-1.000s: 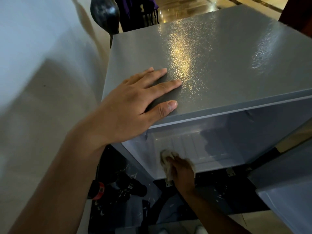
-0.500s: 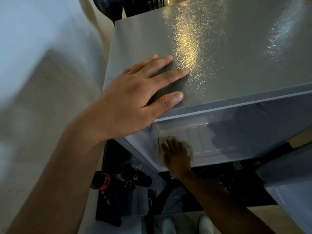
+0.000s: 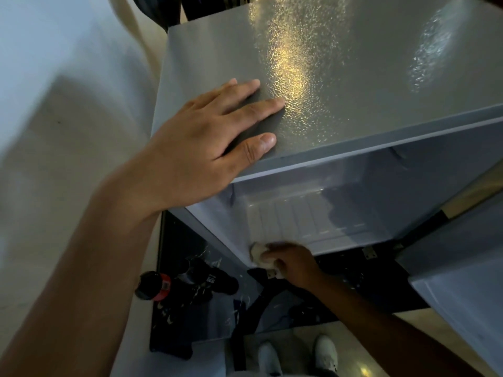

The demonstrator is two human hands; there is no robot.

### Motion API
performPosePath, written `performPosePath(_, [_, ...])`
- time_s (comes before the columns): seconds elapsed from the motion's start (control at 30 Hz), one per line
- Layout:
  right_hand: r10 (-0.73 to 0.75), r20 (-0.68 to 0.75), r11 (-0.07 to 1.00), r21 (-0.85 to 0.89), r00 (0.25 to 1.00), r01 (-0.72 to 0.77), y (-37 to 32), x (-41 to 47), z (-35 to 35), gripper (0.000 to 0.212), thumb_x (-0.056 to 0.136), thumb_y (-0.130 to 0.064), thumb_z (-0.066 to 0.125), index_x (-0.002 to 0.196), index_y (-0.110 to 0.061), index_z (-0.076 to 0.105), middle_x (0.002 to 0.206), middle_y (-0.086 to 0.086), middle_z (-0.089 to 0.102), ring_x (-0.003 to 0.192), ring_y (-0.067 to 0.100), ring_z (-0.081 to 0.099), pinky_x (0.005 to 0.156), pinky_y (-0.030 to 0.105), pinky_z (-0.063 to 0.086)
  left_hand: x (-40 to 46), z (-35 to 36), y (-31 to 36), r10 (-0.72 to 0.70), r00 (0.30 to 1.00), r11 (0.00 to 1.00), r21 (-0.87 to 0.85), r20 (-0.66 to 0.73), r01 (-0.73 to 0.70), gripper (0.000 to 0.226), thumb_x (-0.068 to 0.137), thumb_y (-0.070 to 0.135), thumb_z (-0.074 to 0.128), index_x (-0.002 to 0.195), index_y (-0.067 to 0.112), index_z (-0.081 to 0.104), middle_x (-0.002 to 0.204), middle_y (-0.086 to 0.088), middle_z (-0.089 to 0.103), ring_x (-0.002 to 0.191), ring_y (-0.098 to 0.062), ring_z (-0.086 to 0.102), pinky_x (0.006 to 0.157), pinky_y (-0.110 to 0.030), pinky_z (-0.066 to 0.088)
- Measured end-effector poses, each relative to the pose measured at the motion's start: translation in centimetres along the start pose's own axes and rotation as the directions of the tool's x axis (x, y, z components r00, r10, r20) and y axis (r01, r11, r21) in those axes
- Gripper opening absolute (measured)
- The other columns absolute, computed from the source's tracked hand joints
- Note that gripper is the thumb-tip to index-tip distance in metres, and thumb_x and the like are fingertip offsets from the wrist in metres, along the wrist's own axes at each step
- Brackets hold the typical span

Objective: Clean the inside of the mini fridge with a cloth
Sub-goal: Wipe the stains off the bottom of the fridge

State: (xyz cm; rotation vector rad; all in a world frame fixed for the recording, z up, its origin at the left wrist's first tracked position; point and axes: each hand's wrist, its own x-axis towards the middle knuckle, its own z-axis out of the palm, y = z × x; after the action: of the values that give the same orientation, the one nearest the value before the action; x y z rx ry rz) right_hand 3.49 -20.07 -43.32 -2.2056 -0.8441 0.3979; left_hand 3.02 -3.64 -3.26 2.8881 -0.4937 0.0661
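The mini fridge point(image 3: 340, 77) fills the upper right, opening toward the lower frame. The left hand point(image 3: 206, 148) lies flat, fingers spread, on top. The right hand point(image 3: 291, 261) clamps a bunched cloth point(image 3: 257, 251) at the lower left inner edge; a dark tool, perhaps a drill point(image 3: 187, 284), lies lower left.

- Fridge point(image 3: 353, 85) top, upper right of the frame: grey, pebbled skin with a soft sheen, catching yellow and white glints.
- Fridge liner point(image 3: 296, 213), centre: smooth white plastic, ribbed on the floor, faintly glossy.
- Cloth point(image 3: 258, 251), lower centre: pale, soft, crumpled fabric.
- Wall point(image 3: 54, 110), left: matt white.
- Shoes point(image 3: 324, 352), bottom: white, smooth.
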Motion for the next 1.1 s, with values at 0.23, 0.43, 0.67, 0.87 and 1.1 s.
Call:
performPosePath(0.23, [0.216,-0.214,0.976,0.085,0.953,-0.203,-1.7,6.7,-1.8,0.039,0.097,-0.015,0.056,0.136,-0.015,0.059,0.147,0.011,0.052,0.133,0.026,0.051,0.109,0.018,0.026,0.0,0.1,0.1,0.009,1.0,1.0,0.015,-0.006,-0.009,0.058,0.098,0.058,0.025,0.153,0.04,0.026,0.165,0.005,0.019,0.154,-0.015,0.009,0.123,-0.045,0.017])
performPosePath(0.43, [0.164,-0.082,0.925,-0.334,0.983,-0.182,-2.2,12.0,0.9,0.057,0.095,-0.03,0.05,0.15,-0.022,0.038,0.156,0.006,0.041,0.147,0.035,0.03,0.113,0.054,0.032,0.0,0.0,0.1,0.012,1.0,1.0,0.021,-0.01,-0.011,0.058,0.098,0.058,0.024,0.153,0.039,0.026,0.165,0.004,0.019,0.154,-0.016,0.008,0.123,-0.047,0.017])
performPosePath(0.67, [0.192,-0.004,0.87,-0.462,0.981,-0.172,-1.3,10.7,1.2,0.069,0.086,-0.034,0.058,0.15,-0.02,0.036,0.153,0.009,0.043,0.145,0.035,0.033,0.117,0.056,0.025,0.1,0.0,0.0,0.008,1.0,0.999,0.034,0.005,-0.008,0.057,0.099,0.057,0.024,0.153,0.04,0.023,0.166,0.006,0.016,0.154,-0.013,0.006,0.124,-0.043,0.013])
performPosePath(0.87, [-0.018,-0.05,0.938,-0.347,0.999,0.0,-0.3,5.7,2.5,0.058,0.053,-0.018,0.084,0.11,-0.025,0.076,0.11,-0.001,0.075,0.104,0.022,0.071,0.093,0.039,0.054,-0.1,0.0,0.1,0.012,1.0,0.999,0.031,-0.004,-0.012,0.058,0.098,0.058,0.022,0.153,0.04,0.025,0.166,0.006,0.017,0.154,-0.013,0.006,0.124,-0.041,0.013])
performPosePath(1.1, [0.147,-0.347,0.974,-0.113,0.926,-0.197,-0.2,5.1,-2.4,0.036,0.082,-0.014,0.069,0.117,-0.022,0.073,0.125,0.005,0.07,0.113,0.027,0.067,0.096,0.037,0.055,-0.1,0.1,0.0,0.011,1.0,0.999,0.03,-0.01,-0.01,0.057,0.098,0.059,0.023,0.152,0.042,0.023,0.166,0.007,0.016,0.154,-0.013,0.006,0.124,-0.043,0.014])
